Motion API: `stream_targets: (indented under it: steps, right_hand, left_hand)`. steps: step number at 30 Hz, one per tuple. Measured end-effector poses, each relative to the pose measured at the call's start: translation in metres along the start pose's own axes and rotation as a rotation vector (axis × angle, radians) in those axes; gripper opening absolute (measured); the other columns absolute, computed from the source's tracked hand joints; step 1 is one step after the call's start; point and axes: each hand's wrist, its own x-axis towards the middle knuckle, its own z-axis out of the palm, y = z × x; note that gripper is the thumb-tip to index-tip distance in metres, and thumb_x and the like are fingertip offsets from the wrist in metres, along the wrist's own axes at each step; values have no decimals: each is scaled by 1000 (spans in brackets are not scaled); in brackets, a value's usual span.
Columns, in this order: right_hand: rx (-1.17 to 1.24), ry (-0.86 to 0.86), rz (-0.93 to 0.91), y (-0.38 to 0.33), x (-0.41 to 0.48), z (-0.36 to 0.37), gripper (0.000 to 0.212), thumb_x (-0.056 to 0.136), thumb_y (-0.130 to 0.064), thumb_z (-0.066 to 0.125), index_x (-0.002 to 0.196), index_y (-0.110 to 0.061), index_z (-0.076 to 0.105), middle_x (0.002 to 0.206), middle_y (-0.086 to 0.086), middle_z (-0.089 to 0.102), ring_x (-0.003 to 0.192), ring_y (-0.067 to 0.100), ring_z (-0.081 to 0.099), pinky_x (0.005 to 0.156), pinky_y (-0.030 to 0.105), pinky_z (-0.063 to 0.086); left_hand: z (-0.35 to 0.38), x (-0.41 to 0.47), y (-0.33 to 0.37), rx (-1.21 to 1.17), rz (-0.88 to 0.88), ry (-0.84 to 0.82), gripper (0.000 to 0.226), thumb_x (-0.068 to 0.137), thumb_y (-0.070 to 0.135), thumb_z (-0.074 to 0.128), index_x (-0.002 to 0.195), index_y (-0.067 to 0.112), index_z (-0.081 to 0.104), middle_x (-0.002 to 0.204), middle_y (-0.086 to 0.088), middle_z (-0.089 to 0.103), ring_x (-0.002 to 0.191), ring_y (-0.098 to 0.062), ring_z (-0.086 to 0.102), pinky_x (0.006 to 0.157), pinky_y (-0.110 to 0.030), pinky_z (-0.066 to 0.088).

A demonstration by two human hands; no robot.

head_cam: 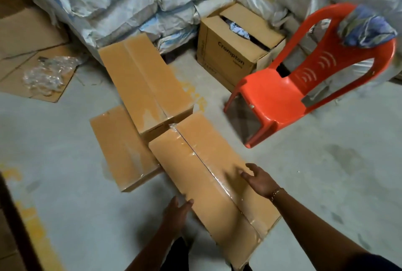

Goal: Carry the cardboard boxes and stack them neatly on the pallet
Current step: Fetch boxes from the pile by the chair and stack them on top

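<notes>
Left hand (177, 212) at nearest box (208, 175); right hand (258, 180) opposite

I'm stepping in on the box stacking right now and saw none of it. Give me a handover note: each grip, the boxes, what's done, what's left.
Left grip: open, against the left edge of the nearest box, thumb on top.
Right grip: open, fingers spread over that box's top.
Left box and far box: taped, on the floor, untouched.
Done: nothing stacked in view; no pallet visible.
Left: lift, carry and stack all three.
</notes>
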Motion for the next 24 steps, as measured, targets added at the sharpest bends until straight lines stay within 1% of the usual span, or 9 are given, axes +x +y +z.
stream_targets:
  steps: [4,8,10,12,14,15,19,21,24]
  right_hand:
    - [-107,12,-31,24,29,-5,75,97,-52,58,158,-17,31,164,7,31,148,26,34,120,40,29]
    - [-139,-22,-15,56,60,-8,83,95,-52,61,160,-16,24,165,8,28,149,29,33,120,44,30]
    - [-49,-129,27,74,69,-7,84,92,-55,65,158,-17,29,158,8,40,143,29,41,116,38,32]
    - [4,-221,39,93,76,-4,93,76,-74,70,150,-26,42,141,-1,58,130,21,55,112,34,39]
    - [58,-255,-7,116,88,2,98,59,-88,70,140,-36,52,124,-13,69,114,10,65,108,39,47]
    - [75,-273,-37,125,89,4,91,59,-86,72,135,-39,54,118,-15,71,109,6,67,106,40,50]
    - [143,-314,-118,121,60,0,68,71,-61,79,134,-47,55,121,-15,71,112,7,67,104,40,52]
    - [203,-360,-141,118,41,3,81,73,-59,82,145,-45,47,133,-13,66,121,10,64,108,42,49]
    - [221,-386,-167,98,0,11,82,76,-57,82,147,-50,42,142,-19,57,129,9,57,109,33,48]
  left_hand:
    - [33,-3,-1,-144,35,56,38,98,27,68,132,11,60,130,-14,61,118,-30,59,101,-39,49]
    - [71,11,-6,-307,29,117,17,101,12,62,118,12,63,125,-14,64,119,-33,60,102,-44,49]
    - [88,15,-5,-367,19,141,15,103,8,58,117,14,62,122,-11,63,115,-31,61,91,-34,50]
    - [103,25,-8,-471,46,203,14,101,9,62,115,10,65,115,-15,67,99,-29,67,72,-24,56]
    - [115,23,-9,-507,19,230,16,102,6,60,117,8,64,101,-12,67,77,-14,66,50,-11,51]
    - [120,23,-13,-523,16,255,18,101,6,61,118,8,63,103,-12,69,73,-13,66,49,-13,51]
    - [121,-3,-29,-509,-54,359,53,97,42,66,145,23,50,138,-9,59,113,-34,60,92,-44,51]
    - [113,-27,-37,-485,-59,454,60,101,36,62,155,30,38,155,-10,47,133,-41,49,106,-53,45]
    - [99,-70,-55,-465,4,513,63,101,29,63,157,29,35,160,-9,42,140,-42,44,112,-56,38]
